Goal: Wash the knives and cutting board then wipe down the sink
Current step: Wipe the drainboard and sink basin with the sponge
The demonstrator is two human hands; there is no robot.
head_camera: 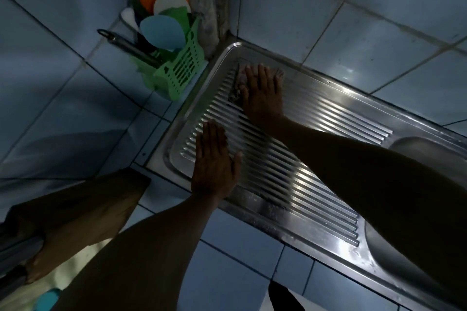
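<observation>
1. Now the right hand point(261, 94) lies flat, fingers straight, pressing a cloth point(238, 81) onto the ribbed drainboard point(298, 171) of the steel sink point(414, 149), up at its far corner.
2. Cloth sits under the palm, edges poking out left of the fingers.
3. Left hand point(214, 161) rests open on the near ridges, holding nothing.
4. Green utensil caddy point(177, 70) stands just beside the sink's rim.

The right hand point(261, 94) presses a crumpled grey cloth point(238, 83) flat onto the ribbed steel drainboard of the sink point(290, 179), near its far corner. The left hand point(214, 161) rests flat, fingers point(211, 134) straight, on the drainboard's near edge. A green slotted plastic utensil caddy point(180, 70) stands on the tiled desk point(83, 98) just beside the sink.
</observation>
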